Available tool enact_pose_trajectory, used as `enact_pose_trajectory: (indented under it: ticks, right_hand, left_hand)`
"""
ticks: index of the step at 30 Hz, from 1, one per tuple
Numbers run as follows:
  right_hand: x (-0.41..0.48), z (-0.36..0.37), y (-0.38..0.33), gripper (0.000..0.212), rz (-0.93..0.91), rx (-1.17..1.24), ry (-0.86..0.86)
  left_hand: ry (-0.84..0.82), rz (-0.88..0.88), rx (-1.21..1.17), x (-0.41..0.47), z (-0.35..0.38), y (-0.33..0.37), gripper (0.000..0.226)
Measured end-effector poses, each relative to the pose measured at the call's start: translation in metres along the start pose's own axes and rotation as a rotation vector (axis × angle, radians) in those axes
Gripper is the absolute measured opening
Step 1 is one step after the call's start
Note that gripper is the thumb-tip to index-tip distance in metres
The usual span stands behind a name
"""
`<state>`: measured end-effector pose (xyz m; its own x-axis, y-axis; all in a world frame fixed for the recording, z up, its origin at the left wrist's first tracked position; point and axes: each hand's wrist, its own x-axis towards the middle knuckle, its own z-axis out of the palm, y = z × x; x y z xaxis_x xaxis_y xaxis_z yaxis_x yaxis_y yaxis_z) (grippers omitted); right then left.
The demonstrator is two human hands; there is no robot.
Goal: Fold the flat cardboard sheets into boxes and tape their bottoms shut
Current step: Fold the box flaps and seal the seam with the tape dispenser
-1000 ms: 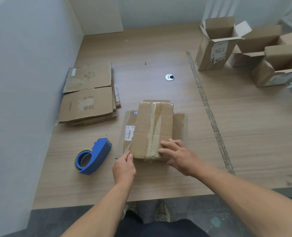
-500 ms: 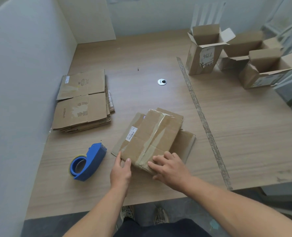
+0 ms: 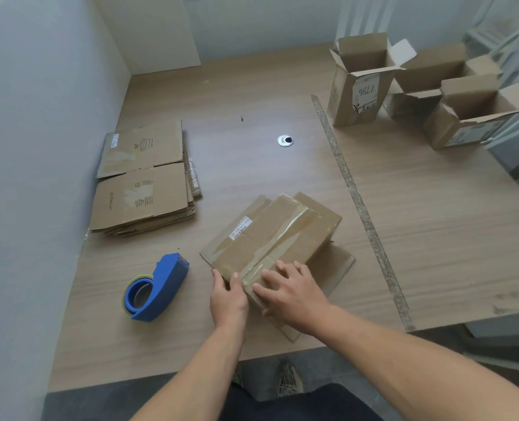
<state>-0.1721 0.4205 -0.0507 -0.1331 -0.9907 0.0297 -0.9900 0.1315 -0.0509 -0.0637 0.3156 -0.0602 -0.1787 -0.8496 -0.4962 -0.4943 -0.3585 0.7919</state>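
I see the box (image 3: 270,235) lying on the table (image 3: 434,238) just right of the tape dispenser (image 3: 155,288), bottom side up, turned at an angle. A glossy strip of tape runs along its middle seam, and its loose flaps are spread flat on the table under it.

Left hand (image 3: 228,299) is at the box's near corner, the one closest to the tape dispenser. The thumb lies on top by the tape and the fingers are against the side, so it seems to pinch the corner, though the fingertips are partly hidden.

Right hand (image 3: 294,294) is flat on top of the box, on the side away from the tape dispenser. Its fingers are straight and spread, pressing on the cardboard beside the seam and gripping nothing.

The tape dispenser is blue with a roll in it, resting on the table apart from both hands.

A stack of flat sheets (image 3: 143,180) sits beyond the tape dispenser, against the wall. Open boxes (image 3: 358,80) stand far from it at the back right corner, flaps up. A worn tape line (image 3: 361,205) crosses the table between them and the box.
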Motion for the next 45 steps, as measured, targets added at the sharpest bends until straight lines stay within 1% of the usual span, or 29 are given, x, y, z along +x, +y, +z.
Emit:
enact_pose_trajectory:
  ticks: [2, 4, 6, 8, 10, 11, 12, 14, 15, 16, 19, 21, 22, 23, 24, 25, 28, 29, 31, 32, 33, 35, 37, 40, 42, 45]
  right_hand:
    - [0.001, 0.002, -0.011, 0.052, 0.044, 0.012, 0.033]
    - [0.004, 0.005, -0.015, 0.039, 0.021, 0.07, 0.045]
    - [0.009, 0.001, -0.008, 0.041, -0.012, 0.237, 0.064]
    - [0.014, -0.005, 0.007, 0.044, 0.015, 0.362, 0.125]
    - [0.017, -0.013, 0.024, 0.043, 0.156, 0.326, 0.215]
    - [0.019, -0.018, 0.031, 0.044, 0.283, 0.321, 0.214]
    - [0.02, -0.023, 0.039, 0.051, 0.425, 0.333, 0.156]
    - [0.02, -0.025, 0.054, 0.071, 0.675, 0.416, -0.038]
    - [0.019, -0.025, 0.058, 0.077, 0.747, 0.447, -0.102]
    - [0.019, -0.024, 0.059, 0.081, 0.791, 0.459, -0.11]
    - [0.022, -0.023, 0.055, 0.087, 0.916, 0.505, -0.049]
    - [0.022, -0.02, 0.047, 0.088, 0.987, 0.52, -0.086]
    - [0.022, -0.018, 0.044, 0.087, 1.008, 0.53, -0.11]
    - [0.022, -0.017, 0.041, 0.085, 1.022, 0.539, -0.13]
    - [0.022, -0.016, 0.038, 0.084, 1.036, 0.552, -0.137]
    - [0.024, -0.016, 0.036, 0.086, 1.056, 0.577, -0.139]
    - [0.034, -0.015, 0.026, 0.102, 1.126, 0.63, -0.157]
    - [0.035, -0.014, 0.024, 0.102, 1.137, 0.627, -0.152]
    - [0.036, -0.01, 0.023, 0.09, 1.148, 0.661, -0.094]
    - [0.034, -0.009, 0.024, 0.082, 1.154, 0.702, -0.059]
    - [0.033, -0.009, 0.027, 0.075, 1.156, 0.745, -0.03]
    - [0.03, -0.009, 0.034, 0.066, 1.151, 0.814, 0.018]
    - [0.027, -0.008, 0.041, 0.058, 1.152, 0.852, 0.055]
    - [0.022, -0.003, 0.047, 0.053, 1.159, 0.888, 0.074]
    - [0.019, 0.001, 0.05, 0.053, 1.153, 0.903, 0.091]
    - [0.016, 0.002, 0.051, 0.05, 1.13, 0.93, 0.106]
  left_hand:
    - [0.0, 0.012, 0.049, 0.006, -0.003, 0.0, 0.066]
    - [0.01, 0.04, 0.066, 0.013, -0.011, -0.002, 0.065]
    - [-0.009, 0.065, 0.081, 0.021, -0.021, -0.004, 0.063]
    - [-0.038, 0.088, 0.086, 0.03, -0.03, -0.006, 0.06]
    - [-0.052, 0.12, 0.099, 0.032, -0.035, -0.003, 0.056]
    - [-0.049, 0.129, 0.103, 0.032, -0.037, -0.002, 0.054]
    - [-0.037, 0.137, 0.094, 0.031, -0.038, -0.001, 0.052]
    - [-0.007, 0.144, 0.107, 0.028, -0.038, -0.001, 0.046]
    - [0.018, 0.148, 0.133, 0.026, -0.037, -0.001, 0.042]
    - [0.052, 0.143, 0.141, 0.023, -0.036, -0.001, 0.041]
    - [0.132, 0.045, 0.056, 0.015, -0.034, -0.004, 0.061]
    - [0.157, 0.006, 0.066, 0.013, -0.035, -0.009, 0.069]
    - [0.163, -0.012, 0.096, 0.011, -0.037, -0.01, 0.064]
    - [0.16, -0.021, 0.126, 0.012, -0.039, -0.011, 0.052]
    - [0.14, -0.019, 0.15, 0.011, -0.041, -0.009, 0.035]
    - [0.108, -0.004, 0.185, 0.011, -0.043, -0.007, 0.022]
    - [0.044, 0.084, 0.277, 0.012, -0.045, -0.003, 0.017]
    - [0.024, 0.105, 0.283, 0.012, -0.045, -0.005, 0.023]
    - [-0.008, 0.109, 0.286, 0.011, -0.044, -0.005, 0.048]
    - [-0.005, 0.086, 0.279, 0.012, -0.043, -0.005, 0.054]
    - [0.005, 0.066, 0.278, 0.014, -0.042, -0.003, 0.056]
    - [0.032, 0.056, 0.296, 0.017, -0.04, -0.001, 0.05]
    - [0.044, 0.073, 0.3, 0.019, -0.04, 0.001, 0.038]
    - [0.076, 0.128, 0.302, 0.018, -0.046, 0.0, 0.026]
    - [0.094, 0.166, 0.319, 0.022, -0.05, -0.002, 0.027]
    - [0.105, 0.146, 0.291, 0.024, -0.056, 0.0, 0.042]
